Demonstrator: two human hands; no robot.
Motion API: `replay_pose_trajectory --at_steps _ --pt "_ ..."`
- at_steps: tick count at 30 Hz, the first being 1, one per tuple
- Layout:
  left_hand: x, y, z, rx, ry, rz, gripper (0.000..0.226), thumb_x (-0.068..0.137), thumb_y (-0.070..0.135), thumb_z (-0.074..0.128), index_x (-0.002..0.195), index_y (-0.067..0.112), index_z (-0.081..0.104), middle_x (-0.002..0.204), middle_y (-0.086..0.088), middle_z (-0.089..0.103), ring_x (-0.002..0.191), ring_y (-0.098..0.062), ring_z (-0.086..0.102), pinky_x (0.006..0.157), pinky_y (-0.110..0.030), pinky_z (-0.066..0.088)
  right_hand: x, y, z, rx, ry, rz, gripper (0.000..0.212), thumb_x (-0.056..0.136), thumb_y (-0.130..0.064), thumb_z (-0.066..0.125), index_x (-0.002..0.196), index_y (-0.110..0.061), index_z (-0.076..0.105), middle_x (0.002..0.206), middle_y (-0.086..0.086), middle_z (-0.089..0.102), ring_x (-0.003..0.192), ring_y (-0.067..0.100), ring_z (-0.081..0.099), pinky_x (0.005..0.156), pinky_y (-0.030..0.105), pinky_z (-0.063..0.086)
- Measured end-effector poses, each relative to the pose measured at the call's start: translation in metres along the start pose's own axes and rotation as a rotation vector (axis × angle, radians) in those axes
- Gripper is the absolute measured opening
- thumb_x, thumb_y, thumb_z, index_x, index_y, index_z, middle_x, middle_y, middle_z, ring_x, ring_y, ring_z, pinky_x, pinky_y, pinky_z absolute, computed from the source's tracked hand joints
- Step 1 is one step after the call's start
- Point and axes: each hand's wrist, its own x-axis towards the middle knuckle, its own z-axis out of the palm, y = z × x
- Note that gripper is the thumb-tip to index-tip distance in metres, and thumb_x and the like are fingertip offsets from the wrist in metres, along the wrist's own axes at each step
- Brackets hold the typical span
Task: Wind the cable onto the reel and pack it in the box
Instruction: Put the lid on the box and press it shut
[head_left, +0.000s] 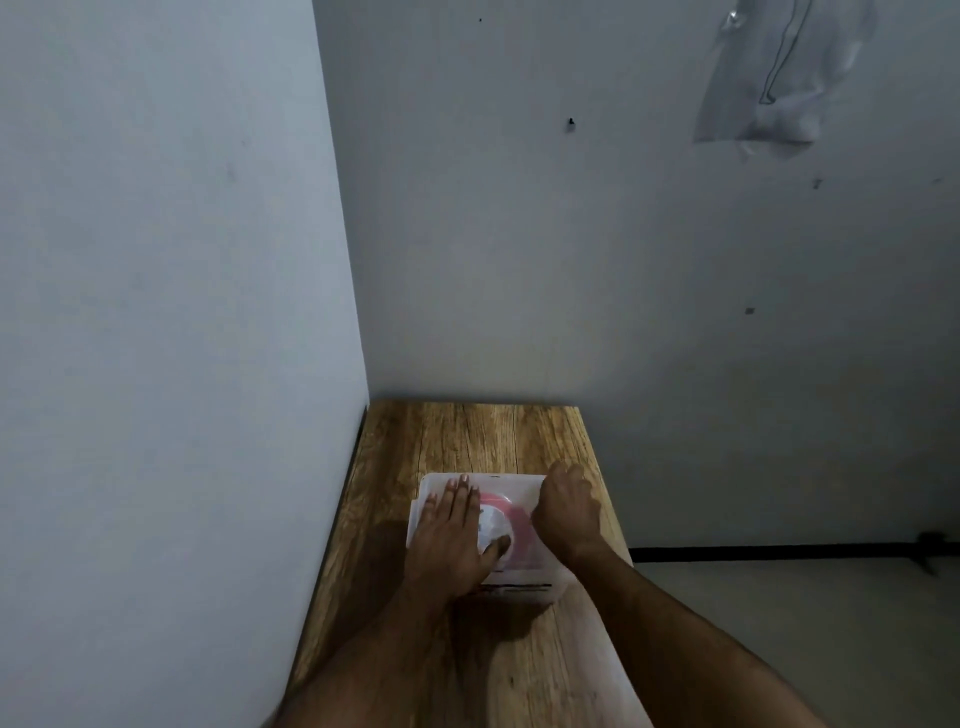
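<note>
Two pale walls (571, 234) meet in a corner and fill most of the view. At 1 o'clock, a clear plastic bag (774, 83) hangs on the far wall. A narrow wooden table (467, 436) runs from 6 o'clock up to the corner. Near the middle of the table sits a translucent white box (524, 488) with its lid on. Through the lid shows a reel (501, 525) with a pink rim, lying flat inside; the cable itself cannot be made out. The left hand (452, 535) lies flat on the lid at the box's 9 o'clock side, fingers straight, thumb across the reel. The right hand (566, 509) is curled over the box's 3 o'clock edge, gripping it.
</note>
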Motion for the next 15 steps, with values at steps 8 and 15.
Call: replay_pose_trajectory --at_steps 8,15 --pt "0.002 -0.005 0.000 0.017 -0.069 -0.017 0.094 0.096 0.072 0.009 0.165 0.009 -0.002 0.172 -0.012 -0.007 0.161 -0.027 -0.005 0.126 -0.043 -0.012 -0.020 0.009 0.054 -0.113 -0.233 -0.397 0.081 0.103 -0.054 0.035 0.161 -0.009 0.000 0.169 0.017 -0.009 0.157 0.035 -0.007 0.126 0.052 -0.004" --pt "0.007 -0.004 -0.012 -0.178 0.009 -0.241 0.081 0.104 0.055 0.036 0.165 0.010 0.009 0.173 -0.011 0.010 0.160 -0.025 0.012 0.128 -0.037 0.004 -0.018 0.010 0.059 -0.086 -0.194 -0.378 0.072 0.101 -0.051 0.010 0.161 -0.013 -0.002 0.168 0.012 -0.012 0.157 0.031 -0.008 0.124 0.047 -0.009"
